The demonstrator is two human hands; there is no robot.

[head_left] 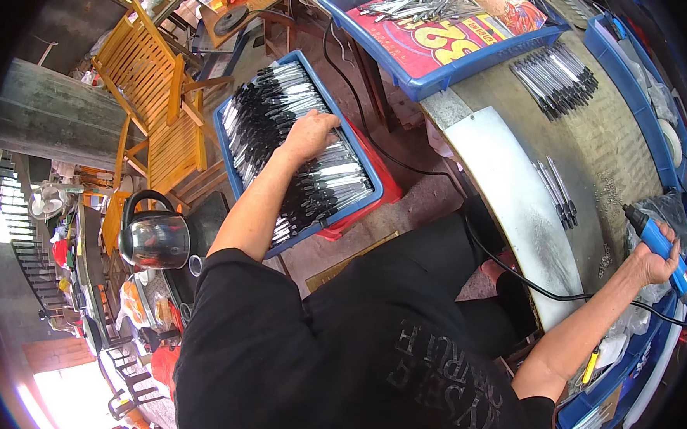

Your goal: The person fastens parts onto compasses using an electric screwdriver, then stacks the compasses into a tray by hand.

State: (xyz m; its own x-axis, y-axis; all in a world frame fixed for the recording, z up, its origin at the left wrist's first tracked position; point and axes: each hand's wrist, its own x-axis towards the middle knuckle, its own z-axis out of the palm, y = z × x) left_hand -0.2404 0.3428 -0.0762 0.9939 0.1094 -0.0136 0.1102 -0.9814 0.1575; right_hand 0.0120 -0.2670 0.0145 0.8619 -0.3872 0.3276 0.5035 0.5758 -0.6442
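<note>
My left hand (311, 135) reaches into a blue crate (226, 153) filled with rows of black-and-clear pens (323, 188). Its fingers are curled in at the top of the pile, and I cannot make out what they hold, if anything. Out to the right, my right hand (658, 262) is wrapped around a blue electric screwdriver (659, 243) with a black tip, held over the table's right side. A few pens (556, 194) lie side by side on the worktable (600, 135), partly over a white sheet (513, 198). Farther back on the table is a larger row of pens (554, 79).
A blue tray (445, 73) with more pens stands at the far end. Small metal parts (606, 259) are scattered near the screwdriver. A black cable (509, 264) crosses the white sheet. Blue bins (624, 79) line the right edge. A kettle (158, 238) and wooden chair (159, 107) are left.
</note>
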